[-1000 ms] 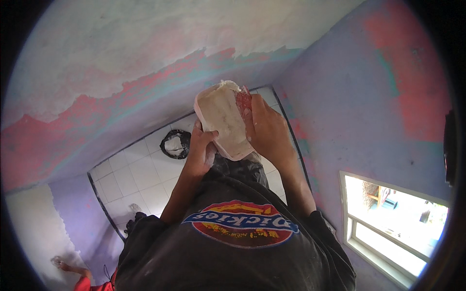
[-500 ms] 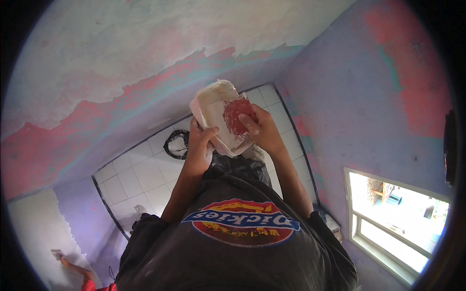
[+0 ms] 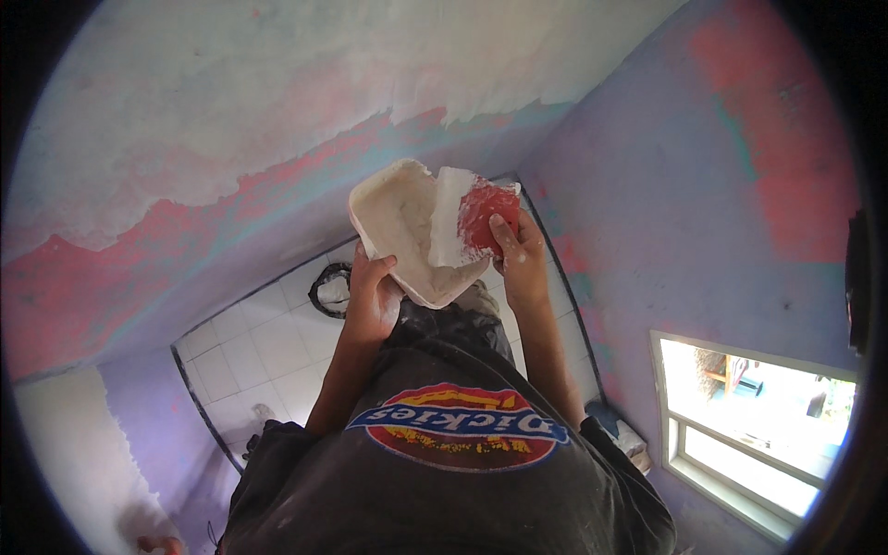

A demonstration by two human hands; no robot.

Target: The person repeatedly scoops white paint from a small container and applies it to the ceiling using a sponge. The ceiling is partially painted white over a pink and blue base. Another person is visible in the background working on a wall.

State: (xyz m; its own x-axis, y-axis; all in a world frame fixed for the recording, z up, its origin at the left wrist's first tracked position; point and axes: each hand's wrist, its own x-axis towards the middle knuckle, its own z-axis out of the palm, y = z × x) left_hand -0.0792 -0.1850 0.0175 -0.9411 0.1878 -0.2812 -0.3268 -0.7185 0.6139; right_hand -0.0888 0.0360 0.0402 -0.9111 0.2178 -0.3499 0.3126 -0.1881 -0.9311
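Note:
My left hand [image 3: 373, 291] grips the near left side of a whitish rectangular plastic tub [image 3: 363, 215], its thumb over the rim. Creamy white paste coats the inside of the tub. Closed around a red putty spreader [image 3: 483, 222], my right hand [image 3: 524, 259] presses its thumb on the flat face. A thick band of white paste [image 3: 448, 217] covers the spreader's left edge, above the right side of the tub. Whether the blade touches the rim, I cannot tell.
The wall ahead [image 3: 305, 83] carries whitish coating over pink and turquoise patches. A black-rimmed round container [image 3: 331, 289] with white contents stands on the tiled floor [image 3: 245, 356]. At right is a window [image 3: 740, 425]. Another person's hand [image 3: 161, 544] shows at the lower left.
My right hand has drawn the spreader rightward and tilted it up, with white paste now along its edge. The tub has tilted slightly. The other person's hand has moved down, mostly out of view.

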